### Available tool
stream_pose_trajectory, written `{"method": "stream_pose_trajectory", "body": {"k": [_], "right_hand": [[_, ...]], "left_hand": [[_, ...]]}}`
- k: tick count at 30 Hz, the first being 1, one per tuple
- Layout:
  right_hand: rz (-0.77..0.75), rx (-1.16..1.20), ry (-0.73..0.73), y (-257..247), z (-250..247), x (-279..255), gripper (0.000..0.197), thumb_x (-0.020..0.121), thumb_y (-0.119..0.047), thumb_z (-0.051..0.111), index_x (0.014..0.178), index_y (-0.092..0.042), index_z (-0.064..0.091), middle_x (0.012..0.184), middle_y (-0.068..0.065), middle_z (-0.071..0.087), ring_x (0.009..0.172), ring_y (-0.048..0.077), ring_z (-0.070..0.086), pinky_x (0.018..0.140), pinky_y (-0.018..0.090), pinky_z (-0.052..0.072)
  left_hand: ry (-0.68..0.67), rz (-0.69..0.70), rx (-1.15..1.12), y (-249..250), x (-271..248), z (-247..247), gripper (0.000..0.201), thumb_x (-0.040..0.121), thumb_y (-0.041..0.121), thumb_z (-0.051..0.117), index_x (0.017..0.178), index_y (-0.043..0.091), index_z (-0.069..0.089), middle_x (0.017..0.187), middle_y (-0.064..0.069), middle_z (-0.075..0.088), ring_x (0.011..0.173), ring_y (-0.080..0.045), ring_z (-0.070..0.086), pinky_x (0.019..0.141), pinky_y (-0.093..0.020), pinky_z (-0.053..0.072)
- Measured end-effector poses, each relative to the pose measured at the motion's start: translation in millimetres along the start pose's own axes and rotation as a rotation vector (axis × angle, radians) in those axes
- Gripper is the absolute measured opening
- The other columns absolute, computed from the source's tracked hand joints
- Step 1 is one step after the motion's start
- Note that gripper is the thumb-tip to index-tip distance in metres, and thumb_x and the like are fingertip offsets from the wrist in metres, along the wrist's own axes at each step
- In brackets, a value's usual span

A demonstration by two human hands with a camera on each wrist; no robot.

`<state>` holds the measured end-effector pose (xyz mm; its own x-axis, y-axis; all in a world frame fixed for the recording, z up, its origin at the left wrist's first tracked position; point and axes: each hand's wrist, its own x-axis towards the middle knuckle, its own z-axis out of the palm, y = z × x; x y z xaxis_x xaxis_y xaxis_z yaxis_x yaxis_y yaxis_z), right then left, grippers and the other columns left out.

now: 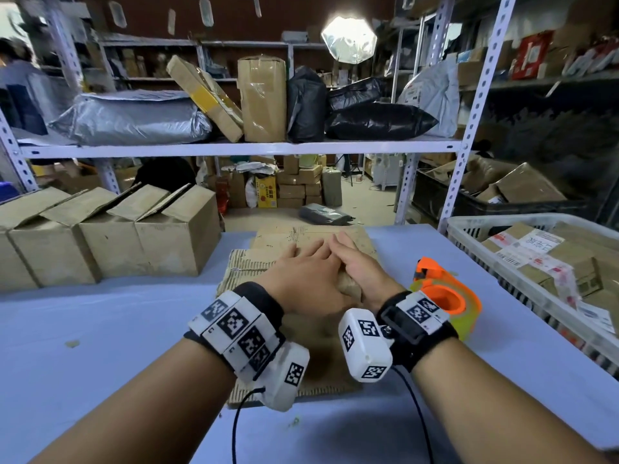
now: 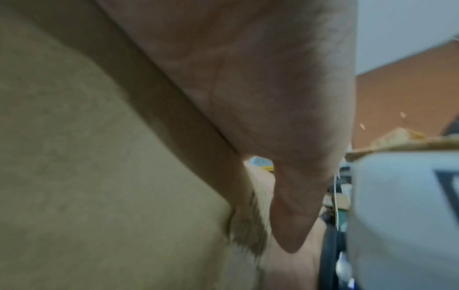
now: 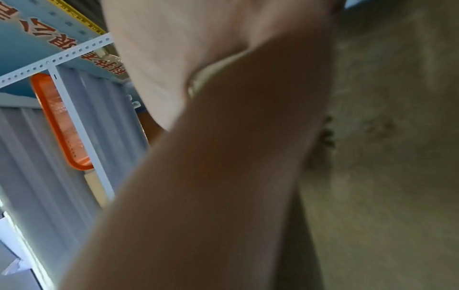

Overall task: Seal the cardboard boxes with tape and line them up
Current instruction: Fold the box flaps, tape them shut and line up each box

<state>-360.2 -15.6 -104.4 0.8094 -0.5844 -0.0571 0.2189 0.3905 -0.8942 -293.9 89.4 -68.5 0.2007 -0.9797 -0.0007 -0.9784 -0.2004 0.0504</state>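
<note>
Pressing down flat with the left hand (image 1: 306,279), fingers (image 1: 315,251) straight and slightly spread, nothing gripped. Doing likewise with the right hand (image 1: 360,272), straight-fingered and flat, laid against the left so as to cover one patch together. Under both palms, seen close and blurred from each wrist, the cardboard (image 1: 268,249): brown, worn, lying at the middle of the table (image 1: 100,329), with corrugated edges showing on its left side. Hard to say whether a flattened box or the shut flaps of a low one. Judging by the paired flat palms, most likely pinned down to keep it flat and steady before the next step, not lifted or carried. Just right of the right wrist, the tape (image 1: 467,313) on its orange holder (image 1: 442,293), untouched, probably parked there for a quick reach by the right hand with the left kept on the cardboard. Further out to the left, four boxes (image 1: 134,239) standing side by side in a row, touching, flaps raised and no tape visible on top; so, by the look of it, lined up but not yet sealed. At the right edge, a white basket (image 1: 469,226) full of labelled parcels (image 1: 536,249), well apart from the work. Beyond the table, a shelf (image 1: 234,147) loaded with bags and cartons.
</note>
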Motion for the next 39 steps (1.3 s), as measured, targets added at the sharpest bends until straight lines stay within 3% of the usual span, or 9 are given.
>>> {"method": "stream_pose_trajectory", "body": {"k": [4, 8, 16, 19, 22, 25, 28, 33, 39], "right_hand": [[0.058, -0.129, 0.003, 3.9, -17.1, -0.4, 0.066, 0.103, -0.041, 0.044, 0.159, -0.021, 0.016, 0.163, 0.001, 0.026, 0.143, 0.015, 0.037, 0.112, 0.033, 0.04], [0.034, -0.264, 0.017, 2.2, -18.5, -0.9, 0.055, 0.103, -0.027, 0.051, 0.154, -0.023, 0.03, 0.122, -0.008, 0.069, 0.085, 0.002, 0.07, 0.069, 0.023, 0.057], [0.09, -0.414, 0.11, -16.9, -8.3, -0.4, 0.059, 0.103, -0.022, 0.052, 0.155, -0.008, 0.026, 0.111, -0.012, 0.072, 0.082, -0.008, 0.065, 0.064, 0.007, 0.046], [0.091, -0.479, 0.077, -20.3, -4.7, 2.6, 0.054, 0.103, -0.022, 0.052, 0.151, -0.006, 0.035, 0.14, 0.014, 0.058, 0.13, 0.023, 0.056, 0.106, 0.03, 0.042], [0.118, -0.488, 0.022, -11.2, -3.8, 2.8, 0.086, 0.089, -0.048, 0.065, 0.155, -0.01, 0.027, 0.157, 0.013, 0.037, 0.141, 0.035, 0.04, 0.115, 0.055, 0.032], [0.118, -0.484, 0.045, -3.9, -7.3, -1.1, 0.107, 0.086, -0.04, 0.074, 0.16, -0.02, 0.0, 0.165, 0.004, 0.018, 0.142, 0.032, 0.037, 0.114, 0.054, 0.036], [0.105, -0.496, 0.051, -3.4, -10.1, -2.4, 0.082, 0.092, -0.032, 0.067, 0.157, -0.011, 0.022, 0.145, -0.003, 0.05, 0.125, 0.02, 0.053, 0.107, 0.028, 0.045], [0.126, -0.403, 0.023, 1.4, -9.0, -9.9, 0.046, 0.1, -0.042, 0.051, 0.135, -0.013, 0.059, 0.137, 0.008, 0.061, 0.133, 0.029, 0.05, 0.117, 0.051, 0.031], [0.104, -0.587, 0.027, -6.0, -7.0, -24.5, 0.071, 0.099, -0.055, 0.044, 0.157, -0.018, 0.026, 0.163, -0.001, 0.026, 0.151, 0.02, 0.023, 0.122, 0.049, 0.022]], "left_hand": [[-0.09, -0.13, -0.485, -10.8, -7.8, -22.6, 0.078, 0.092, 0.046, 0.057, 0.158, 0.017, 0.028, 0.166, -0.007, 0.025, 0.152, -0.023, 0.021, 0.125, -0.048, 0.01], [-0.113, -0.262, -0.313, -37.2, -16.5, -21.8, 0.073, 0.105, 0.055, 0.031, 0.162, 0.021, 0.001, 0.17, -0.003, -0.006, 0.155, -0.023, -0.006, 0.124, -0.046, -0.005], [0.147, -0.479, -0.417, -79.6, -39.7, -0.7, 0.075, 0.093, 0.071, 0.044, 0.158, 0.038, 0.024, 0.169, 0.005, 0.009, 0.153, -0.025, 0.019, 0.12, -0.043, 0.021], [0.311, -0.481, -0.739, -86.7, -49.1, 4.3, 0.061, 0.097, 0.046, 0.061, 0.153, 0.037, 0.037, 0.162, 0.009, 0.03, 0.138, -0.016, 0.044, 0.099, -0.025, 0.044], [0.39, -0.508, -1.106, -90.1, -55.2, 8.1, 0.052, 0.103, 0.026, 0.057, 0.151, 0.039, 0.042, 0.125, 0.013, 0.053, 0.106, -0.01, 0.061, 0.083, -0.025, 0.055], [0.449, -0.528, -1.298, -87.6, -54.5, 11.3, 0.054, 0.105, 0.015, 0.051, 0.153, 0.034, 0.038, 0.115, 0.012, 0.049, 0.093, -0.006, 0.062, 0.072, -0.022, 0.056], [0.446, -0.566, -1.381, -82.1, -56.6, 10.8, 0.062, 0.103, 0.018, 0.055, 0.157, 0.032, 0.03, 0.127, 0.009, 0.048, 0.087, -0.01, 0.067, 0.067, -0.027, 0.059], [0.368, -0.59, -1.255, -76.5, -59.1, 9.0, 0.091, 0.092, 0.034, 0.071, 0.161, 0.027, 0.012, 0.153, -0.004, 0.041, 0.105, -0.025, 0.067, 0.081, -0.037, 0.058], [0.346, -0.557, -1.426, -86.7, -73.7, 10.8, 0.066, 0.103, 0.017, 0.056, 0.16, 0.024, 0.023, 0.14, 0.007, 0.055, 0.085, -0.015, 0.074, 0.056, -0.024, 0.056]]}}
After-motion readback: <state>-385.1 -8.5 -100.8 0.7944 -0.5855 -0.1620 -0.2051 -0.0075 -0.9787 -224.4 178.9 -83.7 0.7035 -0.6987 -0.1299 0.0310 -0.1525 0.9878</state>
